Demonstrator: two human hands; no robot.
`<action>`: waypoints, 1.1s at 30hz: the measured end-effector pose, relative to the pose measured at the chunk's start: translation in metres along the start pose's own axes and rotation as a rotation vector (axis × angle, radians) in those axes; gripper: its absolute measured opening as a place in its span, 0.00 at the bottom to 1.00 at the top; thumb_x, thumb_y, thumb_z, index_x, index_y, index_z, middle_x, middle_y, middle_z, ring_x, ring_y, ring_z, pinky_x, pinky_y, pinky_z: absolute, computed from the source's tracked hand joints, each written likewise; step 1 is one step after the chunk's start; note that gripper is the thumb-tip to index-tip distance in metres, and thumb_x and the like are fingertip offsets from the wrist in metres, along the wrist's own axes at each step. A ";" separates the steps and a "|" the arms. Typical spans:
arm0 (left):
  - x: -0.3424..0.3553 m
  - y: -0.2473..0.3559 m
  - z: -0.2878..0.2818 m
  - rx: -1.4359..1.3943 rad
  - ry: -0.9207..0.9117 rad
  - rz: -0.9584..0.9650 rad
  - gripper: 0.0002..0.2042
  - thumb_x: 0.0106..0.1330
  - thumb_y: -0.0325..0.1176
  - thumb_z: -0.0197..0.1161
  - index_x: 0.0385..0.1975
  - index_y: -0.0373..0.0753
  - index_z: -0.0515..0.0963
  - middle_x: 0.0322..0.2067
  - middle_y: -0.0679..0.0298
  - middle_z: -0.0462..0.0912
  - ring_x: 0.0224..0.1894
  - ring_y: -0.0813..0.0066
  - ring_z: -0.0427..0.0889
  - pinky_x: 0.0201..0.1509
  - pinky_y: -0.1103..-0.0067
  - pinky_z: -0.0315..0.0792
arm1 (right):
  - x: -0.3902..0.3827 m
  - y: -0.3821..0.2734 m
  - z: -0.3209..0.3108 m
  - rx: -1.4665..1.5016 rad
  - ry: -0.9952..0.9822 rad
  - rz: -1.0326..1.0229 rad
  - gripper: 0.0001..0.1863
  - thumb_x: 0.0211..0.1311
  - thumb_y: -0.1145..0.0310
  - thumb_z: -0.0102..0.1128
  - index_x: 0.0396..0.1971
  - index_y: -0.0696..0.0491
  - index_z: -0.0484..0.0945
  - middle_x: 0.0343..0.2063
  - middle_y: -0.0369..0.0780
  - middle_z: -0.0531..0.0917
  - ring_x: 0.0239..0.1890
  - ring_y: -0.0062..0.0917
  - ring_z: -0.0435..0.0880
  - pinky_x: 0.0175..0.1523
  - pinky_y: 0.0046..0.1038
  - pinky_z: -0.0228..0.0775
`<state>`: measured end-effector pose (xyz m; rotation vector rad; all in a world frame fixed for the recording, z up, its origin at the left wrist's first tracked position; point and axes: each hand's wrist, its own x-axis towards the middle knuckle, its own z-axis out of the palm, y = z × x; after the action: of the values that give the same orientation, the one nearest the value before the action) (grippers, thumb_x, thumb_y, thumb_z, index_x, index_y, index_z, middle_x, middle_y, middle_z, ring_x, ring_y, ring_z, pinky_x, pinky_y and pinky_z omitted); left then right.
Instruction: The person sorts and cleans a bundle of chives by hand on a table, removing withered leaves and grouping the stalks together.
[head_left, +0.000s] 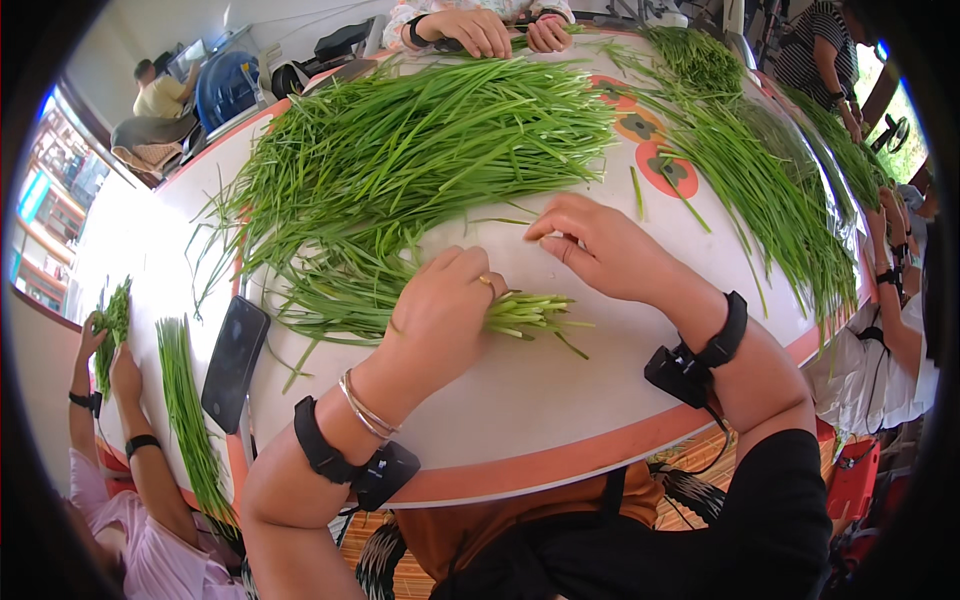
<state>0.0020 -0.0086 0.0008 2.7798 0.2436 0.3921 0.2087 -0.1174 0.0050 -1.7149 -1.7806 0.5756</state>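
Observation:
My left hand (447,308) is closed round a small bunch of garlic chives (525,314). The pale cut ends stick out to the right of my fist, and the green leaves trail left across the table. Up and to the right is my right hand (600,247), fingers bent and tips drawn together; whatever lies between them is too small to make out. A thin loose blade lies close to those fingertips. Beyond both hands spreads a large heap of garlic chives (430,135), its stem ends mostly toward the right.
The white table (560,420) has an orange border. A dark phone (235,362) lies left, beside a chive bundle (190,410). More chives (760,190) cover the right side. Opposite, a person's hands (480,32) rest at the heap; another person's hands (122,372) hold chives at left.

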 end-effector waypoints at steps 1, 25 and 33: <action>0.001 0.001 -0.001 0.038 0.013 -0.004 0.15 0.41 0.24 0.69 0.32 0.37 0.77 0.40 0.59 0.76 0.46 0.56 0.74 0.49 0.70 0.70 | 0.000 0.009 0.003 -0.192 0.191 -0.072 0.11 0.61 0.72 0.55 0.43 0.55 0.78 0.45 0.42 0.78 0.44 0.38 0.79 0.48 0.34 0.71; 0.003 0.002 -0.001 -0.146 0.001 0.346 0.15 0.39 0.25 0.67 0.30 0.43 0.74 0.28 0.63 0.74 0.35 0.57 0.76 0.39 0.67 0.69 | 0.003 0.031 -0.001 -0.317 0.278 -0.135 0.12 0.57 0.69 0.57 0.40 0.54 0.81 0.49 0.43 0.78 0.40 0.33 0.81 0.46 0.34 0.74; -0.002 0.001 0.004 -0.119 -0.037 0.279 0.15 0.42 0.25 0.68 0.32 0.42 0.72 0.27 0.63 0.75 0.34 0.59 0.77 0.34 0.69 0.71 | 0.002 0.013 -0.006 -0.228 0.112 0.041 0.13 0.57 0.65 0.59 0.38 0.56 0.80 0.43 0.42 0.78 0.46 0.37 0.77 0.50 0.36 0.72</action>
<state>0.0015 -0.0112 -0.0034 2.7037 -0.1733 0.4066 0.2224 -0.1151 0.0008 -1.8997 -1.7914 0.2952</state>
